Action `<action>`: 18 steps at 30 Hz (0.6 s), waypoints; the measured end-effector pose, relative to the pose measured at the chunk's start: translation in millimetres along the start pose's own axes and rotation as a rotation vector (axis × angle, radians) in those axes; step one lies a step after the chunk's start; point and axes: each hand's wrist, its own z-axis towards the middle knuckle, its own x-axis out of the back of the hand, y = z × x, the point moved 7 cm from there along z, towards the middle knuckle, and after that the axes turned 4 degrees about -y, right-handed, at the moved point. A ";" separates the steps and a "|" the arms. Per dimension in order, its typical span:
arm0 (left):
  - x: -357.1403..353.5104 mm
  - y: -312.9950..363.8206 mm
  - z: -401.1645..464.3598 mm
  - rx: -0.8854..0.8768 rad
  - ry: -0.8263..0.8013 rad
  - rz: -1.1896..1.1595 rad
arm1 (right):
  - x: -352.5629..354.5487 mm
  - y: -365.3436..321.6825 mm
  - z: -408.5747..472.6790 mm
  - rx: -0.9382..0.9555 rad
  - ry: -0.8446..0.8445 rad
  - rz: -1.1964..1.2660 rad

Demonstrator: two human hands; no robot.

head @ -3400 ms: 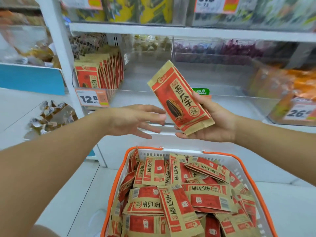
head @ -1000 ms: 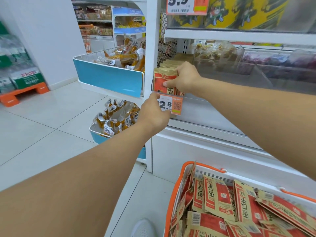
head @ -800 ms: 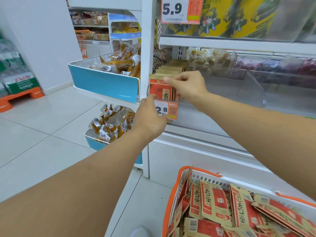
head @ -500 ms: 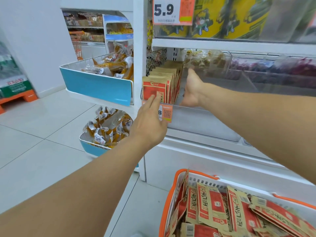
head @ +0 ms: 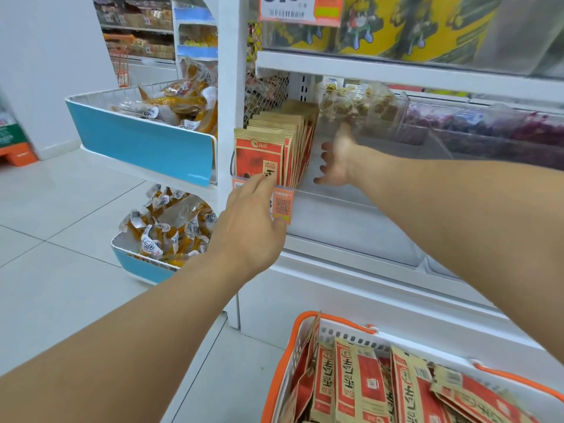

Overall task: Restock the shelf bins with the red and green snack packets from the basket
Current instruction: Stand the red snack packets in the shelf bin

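With the open, empty right hand (head: 337, 161) at the row of packets' (head: 276, 154) three o'clock and the left hand's (head: 248, 225) straight fingers on the front packet, a careless nudge could topple them.

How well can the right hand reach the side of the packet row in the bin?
Probably yes: the right hand is open inside the clear bin, just right of the standing packet row, with bare bin floor between them.

Two hands reach out: my left hand (head: 247, 221) and right hand (head: 337, 160). One row of red packets (head: 276, 148) stands between them, too tightly packed to count. One orange basket (head: 293, 361) sits below my right arm. Two blue bins (head: 137, 141) hang beyond my left hand.
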 end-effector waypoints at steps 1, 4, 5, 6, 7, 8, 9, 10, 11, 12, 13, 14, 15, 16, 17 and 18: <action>-2.3 1.1 -0.1 -0.011 -0.008 0.025 | -6.5 1.5 3.1 0.004 -0.041 -0.005; -0.9 -0.7 1.3 -0.011 0.008 0.091 | -33.4 5.5 1.5 0.024 -0.197 -0.109; 1.7 -1.1 1.8 -0.016 0.020 0.103 | -33.5 6.2 7.7 0.042 -0.206 -0.136; 4.2 -0.9 2.2 -0.025 0.029 0.113 | -27.1 6.1 14.2 0.049 -0.174 -0.147; 5.9 -2.0 2.6 -0.031 0.034 0.119 | -17.8 4.5 20.9 0.039 -0.120 -0.117; 7.4 -2.8 2.6 -0.034 0.032 0.120 | -5.7 0.8 28.4 0.027 -0.031 -0.070; 8.2 -3.4 2.5 -0.035 0.030 0.120 | 4.8 -3.7 32.9 0.029 0.048 -0.036; 8.7 -4.1 2.3 -0.039 0.031 0.125 | 9.1 -7.1 37.1 0.036 0.088 -0.015; 8.6 -4.5 2.5 -0.043 0.031 0.131 | 6.0 -8.4 41.5 0.039 0.083 -0.002; 8.5 -5.1 2.8 -0.041 0.029 0.136 | -4.7 -7.8 42.4 0.032 0.020 0.006; 8.4 -5.7 2.8 -0.038 0.028 0.140 | -20.2 -5.5 44.1 0.031 -0.085 0.017; 8.8 -6.2 3.2 -0.034 0.031 0.145 | -32.8 -3.3 46.8 0.043 -0.170 0.002; 9.4 -6.4 3.9 -0.030 0.039 0.149 | -40.5 -1.3 50.1 0.051 -0.229 -0.002; 10.3 -5.9 4.4 -0.028 0.047 0.150 | -40.6 0.1 49.6 0.059 -0.236 -0.006; 11.0 -4.6 4.8 -0.031 0.052 0.147 | -36.8 0.3 48.6 0.053 -0.228 0.017; 11.1 -2.9 4.8 -0.032 0.054 0.140 | -31.6 -0.3 48.9 0.033 -0.229 0.039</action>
